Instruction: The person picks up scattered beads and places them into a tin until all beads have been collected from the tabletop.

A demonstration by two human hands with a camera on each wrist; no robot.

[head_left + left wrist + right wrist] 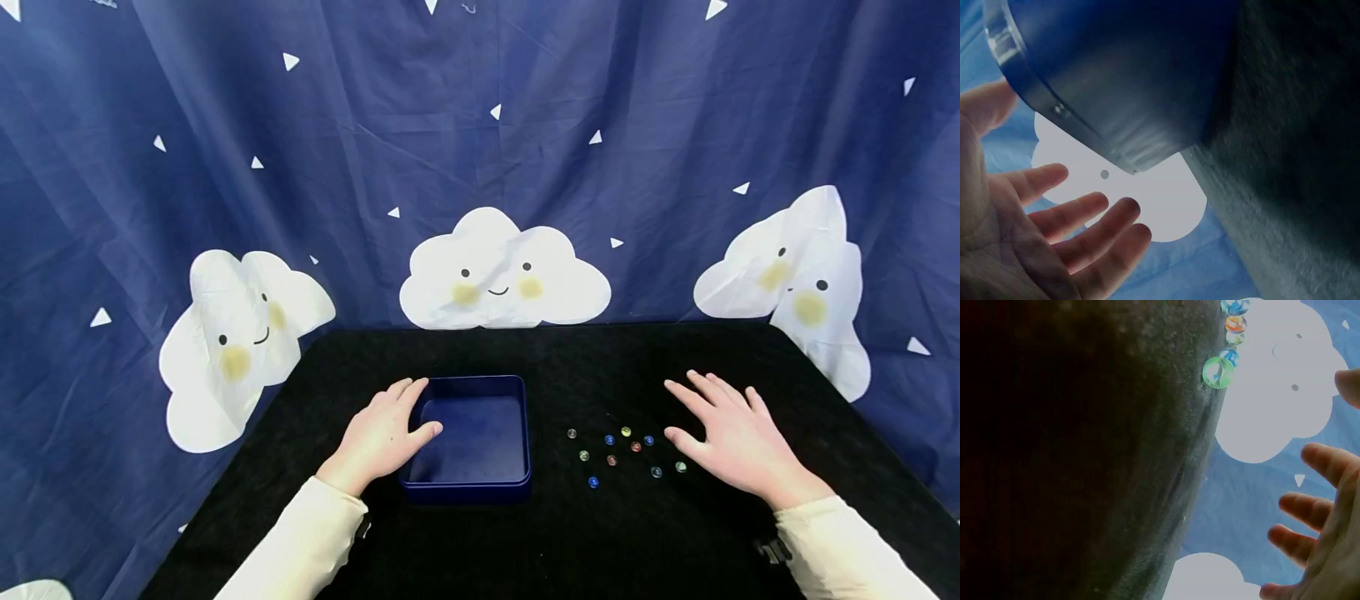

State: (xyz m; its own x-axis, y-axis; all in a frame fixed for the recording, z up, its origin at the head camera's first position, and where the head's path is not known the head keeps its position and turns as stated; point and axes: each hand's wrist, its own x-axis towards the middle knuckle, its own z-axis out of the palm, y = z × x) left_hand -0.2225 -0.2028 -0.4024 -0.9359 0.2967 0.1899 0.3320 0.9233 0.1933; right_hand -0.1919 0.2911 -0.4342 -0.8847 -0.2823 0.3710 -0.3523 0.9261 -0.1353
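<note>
The left hand [382, 437], relaxed, lies at the left rim of the blue box [468, 493]; the right hand [738, 437], spread and empty, hovers beyond the marbles [612, 460] right of the box. Seemingly a reaching step, calling next for a fingertip pinch.

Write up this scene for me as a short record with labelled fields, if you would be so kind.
Box: blue, open-topped, no marbles inside
Marbles: ten, glass-like, loose, right of the box
Left hand: at the box's left edge; contact unclear
Right hand: right of the marbles, holding nothing
Table: black
Curtain: blue, printed with white clouds
</note>
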